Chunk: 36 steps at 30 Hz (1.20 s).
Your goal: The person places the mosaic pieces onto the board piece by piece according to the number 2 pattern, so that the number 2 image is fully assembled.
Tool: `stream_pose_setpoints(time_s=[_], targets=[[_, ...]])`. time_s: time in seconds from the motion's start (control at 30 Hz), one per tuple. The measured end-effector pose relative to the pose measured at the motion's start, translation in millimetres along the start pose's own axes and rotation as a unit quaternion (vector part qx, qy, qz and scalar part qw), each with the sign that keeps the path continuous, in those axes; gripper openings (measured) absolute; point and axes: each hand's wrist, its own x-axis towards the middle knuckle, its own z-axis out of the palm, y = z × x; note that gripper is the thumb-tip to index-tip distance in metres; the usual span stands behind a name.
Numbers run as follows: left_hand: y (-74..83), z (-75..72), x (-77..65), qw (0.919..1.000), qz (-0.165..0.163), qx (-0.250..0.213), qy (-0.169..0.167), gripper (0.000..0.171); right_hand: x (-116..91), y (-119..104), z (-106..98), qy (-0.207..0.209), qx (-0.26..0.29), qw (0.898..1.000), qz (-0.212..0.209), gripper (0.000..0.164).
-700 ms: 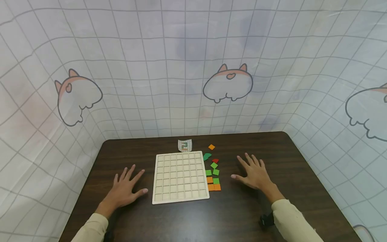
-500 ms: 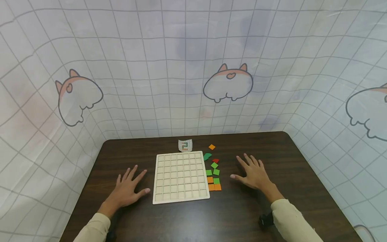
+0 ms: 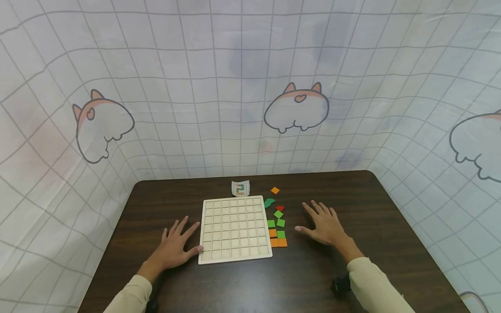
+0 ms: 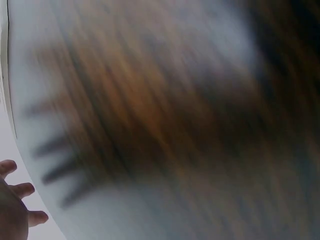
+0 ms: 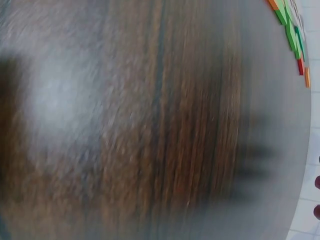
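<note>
A cream grid board [image 3: 235, 229] lies in the middle of the table in the head view. My left hand [image 3: 175, 248] is at its left side with fingers spread; the thumb overlaps the board's edge, and I cannot tell whether it touches. To the right, my right hand [image 3: 325, 226] holds nothing, its fingers spread. Between it and the board lie orange tiles [image 3: 282, 243], green tiles [image 3: 281, 223], a red piece [image 3: 280, 208] and a dark green piece [image 3: 268, 203]. The left wrist view shows fingertips of the left hand [image 4: 15, 205] at the lower left.
Behind the board is a small paper card [image 3: 240, 188] with a coloured pattern. One orange tile [image 3: 275, 190] lies apart near the back. The dark wooden table [image 3: 250, 287] meets a white gridded curtain [image 3: 235, 130] behind and at the sides.
My left hand has moved right, up to the board's left edge. My right hand has shifted slightly left toward the tiles. Board and tiles stay in place.
</note>
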Motion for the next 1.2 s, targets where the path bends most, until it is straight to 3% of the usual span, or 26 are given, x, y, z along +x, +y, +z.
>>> stream_pose_setpoints(time_s=[0.27,0.83,1.2], targets=[[8.0,4.1,4.7,0.9975,-0.02,-0.061,-0.03,0.076,5.6,-8.1,2.8,0.0,0.001,1.0,-0.005,0.091],[15.3,5.9,6.1,0.9953,0.008,-0.091,-0.033,0.071,22.8,-27.7,4.6,0.004,0.023,0.999,-0.025,0.084],[15.1,5.8,2.3,0.993,0.001,-0.11,-0.042,0.072,47.4,-47.8,10.2,0.016,0.056,0.997,-0.043,0.068]])
